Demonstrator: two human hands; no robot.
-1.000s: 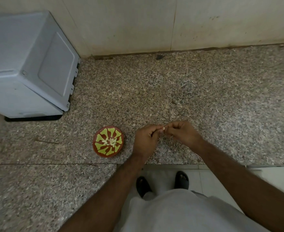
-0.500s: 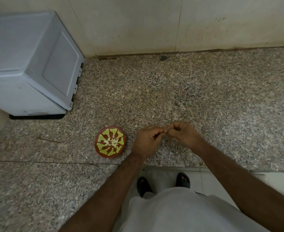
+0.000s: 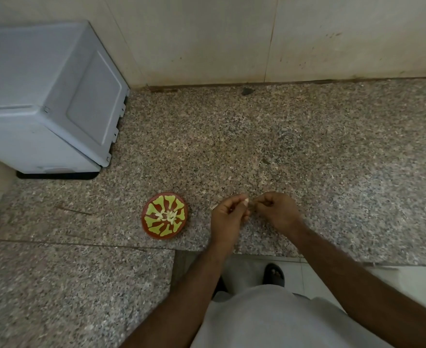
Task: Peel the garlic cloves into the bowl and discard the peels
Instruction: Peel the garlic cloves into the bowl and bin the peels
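Pinching a small pale garlic clove [image 3: 246, 201] between them, the person's two hands meet just above the speckled granite counter [image 3: 307, 151], close to its front edge. The left hand [image 3: 228, 215] has its fingers curled in, thumb and fingertips closed tight on the clove. The right hand [image 3: 277, 209] is curled as well, its fingertips drawn in narrowly against the same clove from the other side; whether it grips the clove itself or only a bit of peel is too small to tell. A thin pale sliver pokes out by the left hand's knuckles, possibly peel.

Just to the left of the hands sits a small round bowl [image 3: 154, 223], red with a yellow-green pattern, resting flat on the counter and apart from both hands. A little heap of pale peeled cloves [image 3: 167, 216] lies at its centre.

Farther left and back, a grey box-shaped appliance [image 3: 43, 96] stands on the counter against the tiled wall [image 3: 207, 38]. Below the counter edge, the person's light garment [image 3: 269, 320] and a dark sandal [image 3: 273, 273] show over a pale floor.
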